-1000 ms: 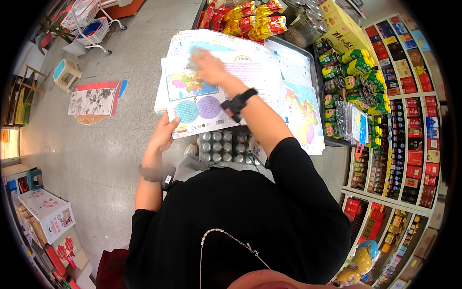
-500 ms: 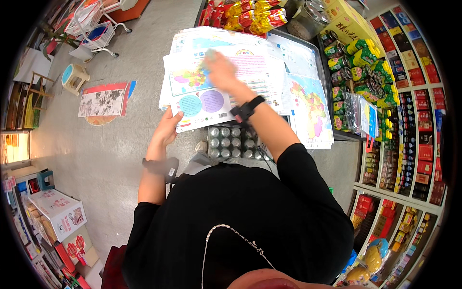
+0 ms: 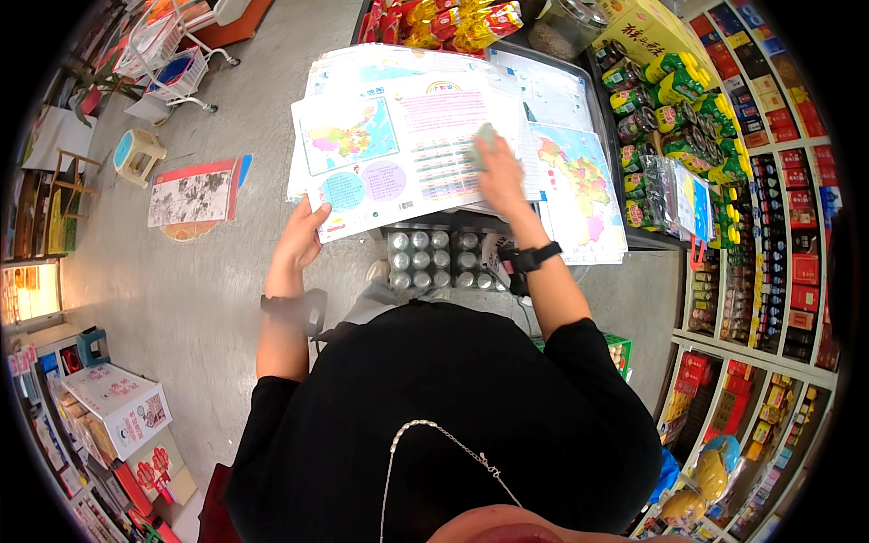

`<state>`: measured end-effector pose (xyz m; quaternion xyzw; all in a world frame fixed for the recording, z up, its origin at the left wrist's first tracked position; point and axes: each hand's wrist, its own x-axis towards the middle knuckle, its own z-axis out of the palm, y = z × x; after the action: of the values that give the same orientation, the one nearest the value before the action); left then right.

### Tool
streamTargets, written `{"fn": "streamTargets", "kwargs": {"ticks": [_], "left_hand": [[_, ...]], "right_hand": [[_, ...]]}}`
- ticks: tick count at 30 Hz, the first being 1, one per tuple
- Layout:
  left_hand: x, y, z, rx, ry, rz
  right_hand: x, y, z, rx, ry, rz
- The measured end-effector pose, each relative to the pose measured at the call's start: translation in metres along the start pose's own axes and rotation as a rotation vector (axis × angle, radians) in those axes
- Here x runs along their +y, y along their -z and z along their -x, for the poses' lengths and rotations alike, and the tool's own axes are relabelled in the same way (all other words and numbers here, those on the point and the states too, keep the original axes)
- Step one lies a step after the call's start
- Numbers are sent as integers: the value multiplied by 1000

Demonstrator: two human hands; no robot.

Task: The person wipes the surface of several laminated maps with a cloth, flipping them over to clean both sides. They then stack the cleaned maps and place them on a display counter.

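Observation:
A stack of large printed map sheets (image 3: 407, 145) lies on a display table in front of me. My left hand (image 3: 303, 237) grips the lower left edge of the top sheet, thumb on top. My right hand (image 3: 500, 172), with a black watch (image 3: 534, 258) on its wrist, presses a small pale grey-green cloth (image 3: 487, 138) onto the right part of that sheet. More map sheets (image 3: 579, 190) spread out to the right under the stack.
A tray of silver-lidded cans (image 3: 425, 258) sits below the sheets. Shelves of bottles and boxes (image 3: 760, 235) line the right side, with yellow snack packs (image 3: 462, 23) at the top. On the floor to the left are a stool (image 3: 136, 152), a mat (image 3: 195, 192) and cartons (image 3: 118, 407).
My right hand has slid with the cloth from the middle of the top sheet toward its right side. My left hand has stayed at the sheet's lower left edge.

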<state>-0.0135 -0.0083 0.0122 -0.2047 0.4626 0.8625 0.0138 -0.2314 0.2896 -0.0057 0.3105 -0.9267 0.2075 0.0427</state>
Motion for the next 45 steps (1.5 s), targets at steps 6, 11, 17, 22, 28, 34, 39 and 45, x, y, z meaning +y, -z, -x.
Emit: {"fn": "streamTargets", "kwargs": {"ticks": [6, 11, 17, 22, 28, 34, 39, 45], "left_hand": [[2, -3, -1, 17, 40, 46], [2, -5, -3, -76, 21, 154], [11, -4, -1, -77, 48, 158], [3, 4, -5, -2, 60, 71], [4, 0, 0, -11, 9, 3], [23, -4, 12, -44, -58, 81], [48, -1, 31, -117, -93, 238], [59, 2, 46, -227, -67, 254]], "right_hand": [[-13, -9, 6, 31, -67, -4], [-139, -32, -2, -147, 455, -304], [-185, -21, 19, -383, 721, -318], [-111, 16, 37, -393, 579, -183], [22, 32, 61, -2, 216, -137], [100, 54, 91, 350, -172, -275], [51, 83, 94, 449, -215, -258], [12, 126, 74, 699, 120, -321]]}}
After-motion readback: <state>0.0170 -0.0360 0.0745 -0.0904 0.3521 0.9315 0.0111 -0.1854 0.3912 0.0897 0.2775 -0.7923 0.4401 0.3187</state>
